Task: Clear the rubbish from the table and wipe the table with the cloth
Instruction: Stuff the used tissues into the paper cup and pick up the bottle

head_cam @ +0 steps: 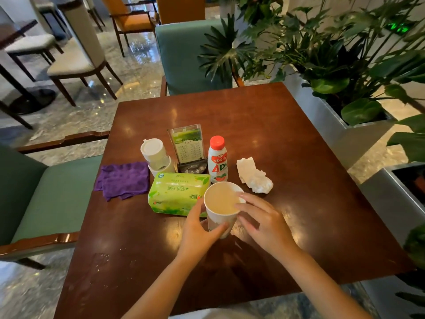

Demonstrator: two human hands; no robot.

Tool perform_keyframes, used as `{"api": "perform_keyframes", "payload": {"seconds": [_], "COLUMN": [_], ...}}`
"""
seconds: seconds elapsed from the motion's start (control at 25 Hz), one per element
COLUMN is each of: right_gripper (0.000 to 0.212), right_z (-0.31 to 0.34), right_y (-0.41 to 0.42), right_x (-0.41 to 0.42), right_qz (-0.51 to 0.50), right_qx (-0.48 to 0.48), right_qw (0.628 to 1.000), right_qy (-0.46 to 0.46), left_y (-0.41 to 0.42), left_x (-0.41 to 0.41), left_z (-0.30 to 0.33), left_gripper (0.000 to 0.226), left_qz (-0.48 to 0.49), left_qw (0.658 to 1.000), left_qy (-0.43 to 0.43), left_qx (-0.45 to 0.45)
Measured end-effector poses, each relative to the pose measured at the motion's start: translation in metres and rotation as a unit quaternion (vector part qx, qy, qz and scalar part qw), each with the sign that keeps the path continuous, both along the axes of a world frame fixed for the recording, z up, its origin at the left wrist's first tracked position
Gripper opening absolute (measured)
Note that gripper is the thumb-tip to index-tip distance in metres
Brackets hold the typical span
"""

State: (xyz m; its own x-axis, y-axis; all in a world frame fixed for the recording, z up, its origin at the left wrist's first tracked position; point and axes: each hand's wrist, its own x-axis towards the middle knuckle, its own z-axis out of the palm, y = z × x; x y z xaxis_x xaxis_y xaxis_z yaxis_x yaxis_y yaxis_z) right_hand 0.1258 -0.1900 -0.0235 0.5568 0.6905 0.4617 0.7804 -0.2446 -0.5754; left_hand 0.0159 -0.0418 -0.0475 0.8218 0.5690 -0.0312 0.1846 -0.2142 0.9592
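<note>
A: Where's the cup (222, 204)?
B: Upright near the table's (299, 139) front middle, touching the green tissue pack (178, 194). The left hand (199, 234) grips its side, thumb curled across the front wall. The right hand (262, 217) rests loose fingertips on the rim, fingers relaxed, grasping nothing.
A: The other rubbish?
B: A crumpled napkin (254, 176) lies just right of the cup, apart from it. A white bottle (217, 160) with a red cap stands behind the cup, beside the pack.
A: And the cloth (124, 179)?
B: Purple, rumpled flat at the left edge, just beside the pack.
A: Anything else?
B: A white dispenser (156, 156) and a menu stand (189, 147) behind the pack. Wet smears (103, 261) near the front-left. Green chairs (184, 56) at the left and far sides, plants (333, 54) in a steel planter at right
</note>
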Motion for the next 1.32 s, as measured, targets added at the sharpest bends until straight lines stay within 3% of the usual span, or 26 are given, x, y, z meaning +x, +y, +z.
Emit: {"api": "perform_keyframes", "payload": {"seconds": [0.16,0.24,0.32,0.44,0.56,0.64,0.76,0.92,1.08,1.2,1.32], "right_gripper": [0.045,0.057,0.064,0.057,0.03,0.02,0.019,0.017,0.018,0.021,0.023], "right_z": [-0.029,-0.043,-0.057,-0.081,-0.099,-0.104,-0.101,-0.05,0.024,0.046,0.043], "right_y": [0.003,0.009,0.017,0.026,0.019,0.006,-0.009,0.003,0.025,0.039,0.049], "right_x": [0.04,0.072,0.1,0.12,0.117,0.106,0.094,0.075,0.036,0.005,-0.01], "right_qz": [-0.078,-0.136,-0.125,-0.083,-0.094,-0.103,-0.099,-0.166,-0.065,-0.003,0.097], "right_qx": [-0.032,-0.156,-0.308,-0.383,-0.316,-0.246,-0.165,-0.031,0.128,0.106,-0.038], "right_qw": [0.996,0.978,0.943,0.92,0.942,0.963,0.98,0.971,0.978,0.987,0.991], "right_qy": [-0.036,-0.029,-0.025,0.002,0.057,0.044,0.041,0.17,0.15,0.121,0.084], "left_y": [0.006,0.008,0.008,0.009,0.013,0.015,0.017,0.018,0.016,0.015,0.015], "left_x": [0.005,0.004,0.001,-0.009,-0.019,-0.023,-0.026,-0.028,-0.025,-0.023,-0.025], "left_z": [0.001,0.003,0.005,0.005,0.002,0.001,-0.002,-0.003,0.0,0.005,0.008], "left_gripper": [0.069,0.071,0.071,0.076,0.077,0.076,0.078,0.078,0.076,0.072,0.069], "left_qz": [0.037,0.038,0.035,0.036,0.047,0.054,0.056,0.061,0.067,0.071,0.071], "left_qw": [0.999,0.998,0.997,0.997,0.996,0.995,0.995,0.994,0.995,0.995,0.996], "left_qy": [0.036,0.056,0.067,0.063,0.071,0.078,0.076,0.067,0.052,0.024,-0.003], "left_qx": [-0.011,-0.006,-0.014,0.003,0.019,0.025,0.034,0.06,0.06,0.065,0.056]}}
